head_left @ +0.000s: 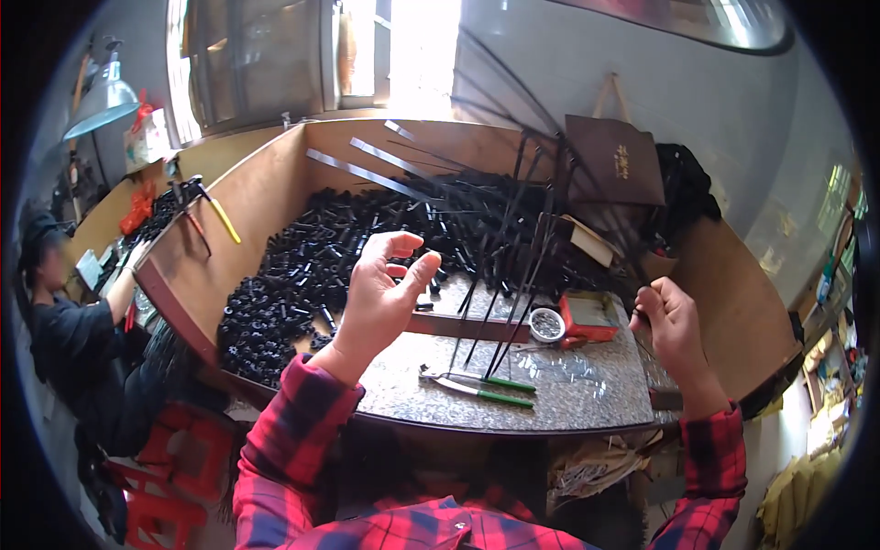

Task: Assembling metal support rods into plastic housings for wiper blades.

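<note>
My left hand (380,298) is raised over the near part of the bench, thumb and fingers apart, with nothing visible between them. At the right, my right hand (672,316) is closed round the lower end of some long thin black rods (587,174). These slant up and to the left, blurred toward their far ends. More black rods (513,312) stand tilted between my hands. Below them, end-cutting pincers (481,385) with green handles lie on the speckled worktop (587,394). A large heap of short black parts (312,247) spreads behind my left hand.
Wooden boards (238,202) wall in the bench. A white cup (547,324) of small bits stands beside a red box (589,317). Yellow- and red-handled tools (220,215) hang on the left board. A brown bag (614,160) hangs at the back; a co-worker (78,339) sits far left.
</note>
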Tool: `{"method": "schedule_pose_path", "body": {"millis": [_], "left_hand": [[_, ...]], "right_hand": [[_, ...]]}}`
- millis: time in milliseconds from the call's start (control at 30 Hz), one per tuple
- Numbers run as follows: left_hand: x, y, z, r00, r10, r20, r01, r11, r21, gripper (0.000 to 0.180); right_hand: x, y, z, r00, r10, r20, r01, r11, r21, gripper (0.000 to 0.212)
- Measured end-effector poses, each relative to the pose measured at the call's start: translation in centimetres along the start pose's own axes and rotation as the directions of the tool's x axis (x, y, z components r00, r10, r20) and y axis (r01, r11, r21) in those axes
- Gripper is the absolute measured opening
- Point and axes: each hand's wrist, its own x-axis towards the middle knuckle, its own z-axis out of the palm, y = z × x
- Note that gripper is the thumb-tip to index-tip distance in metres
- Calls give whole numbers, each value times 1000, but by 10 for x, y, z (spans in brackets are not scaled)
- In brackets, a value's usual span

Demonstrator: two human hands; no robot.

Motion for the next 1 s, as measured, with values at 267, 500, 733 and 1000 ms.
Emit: {"method": "schedule_pose_path", "body": {"millis": [267,500,733,1000], "left_hand": [[2,-14,-20,999,-17,-46,6,970,-242,85],[0,-29,-72,919,-289,-267,189,919,-345,80],[7,13,-64,783,556,-278,-98,552,828,72],[18,19,-69,920,389,55,-267,516,814,20]], "right_hand": [[4,-24,48,971,-22,240,-19,986,166,26],[8,-27,68,965,-7,264,-48,978,202,21],[7,-32,71,957,-19,288,-12,994,106,18],[4,-41,81,947,-110,303,116,993,-2,18]]}}
